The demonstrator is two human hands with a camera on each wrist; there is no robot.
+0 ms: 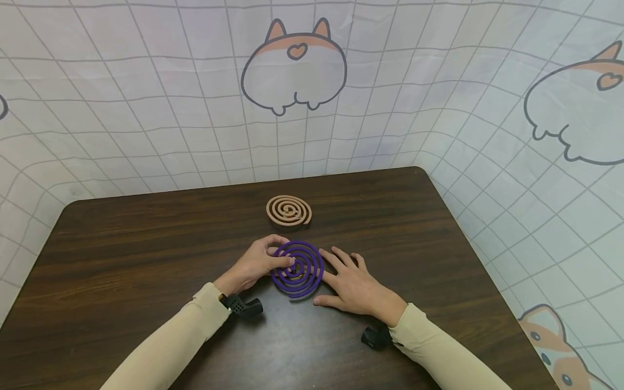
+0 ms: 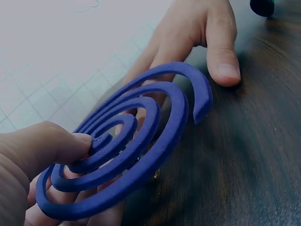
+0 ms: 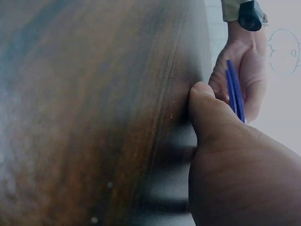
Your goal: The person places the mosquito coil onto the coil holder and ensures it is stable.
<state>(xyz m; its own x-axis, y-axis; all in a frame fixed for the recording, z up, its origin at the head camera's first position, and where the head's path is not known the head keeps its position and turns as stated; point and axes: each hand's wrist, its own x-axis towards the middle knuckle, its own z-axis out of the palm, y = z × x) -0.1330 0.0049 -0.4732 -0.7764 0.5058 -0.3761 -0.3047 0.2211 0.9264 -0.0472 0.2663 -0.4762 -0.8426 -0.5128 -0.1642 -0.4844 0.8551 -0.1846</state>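
Observation:
A purple spiral mosquito coil (image 1: 297, 293) is pinched in my left hand (image 1: 255, 265), thumb over its centre and the other fingers beneath. In the left wrist view the coil (image 2: 176, 113) is tilted above the table. Beside its right edge my right hand (image 1: 356, 287) spreads its fingers; some of them pass behind or under the coil, and whether they touch it I cannot tell. A small gold-coloured piece (image 2: 155, 177) shows below the coil, mostly hidden. The right wrist view catches the coil (image 3: 235, 92) edge-on beyond my right thumb.
A tan spiral mosquito coil (image 1: 305, 206) lies farther back on the dark wooden table (image 1: 146, 238). Behind and to the right hangs a white gridded cloth (image 1: 195, 124) with dog drawings. Each wrist wears a black camera (image 1: 246, 309).

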